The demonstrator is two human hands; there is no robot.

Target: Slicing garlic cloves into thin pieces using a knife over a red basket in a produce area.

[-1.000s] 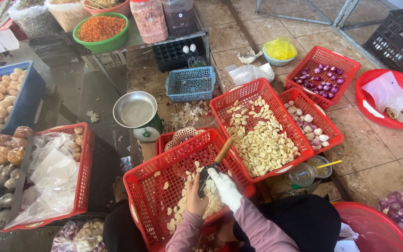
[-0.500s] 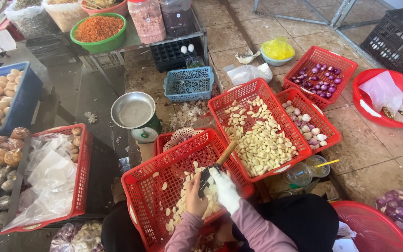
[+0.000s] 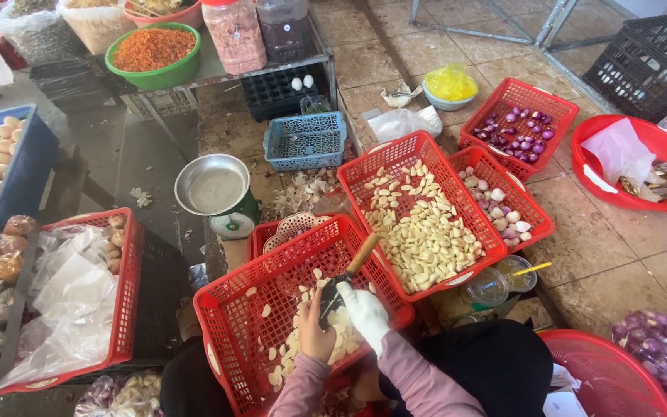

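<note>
The far basket (image 3: 426,224) is heaped with peeled garlic; my near basket (image 3: 272,309) holds a smaller scatter still in work. My gloved right hand (image 3: 366,313) grips the knife (image 3: 347,274); my bare left hand (image 3: 316,333) pinches a clove.

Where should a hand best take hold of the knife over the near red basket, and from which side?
Probably by the wooden handle, coming from the upper right. The knife leans with its handle up and free, while the dark blade points down between the left hand and gloved right hand, over the garlic in the red basket.
</note>
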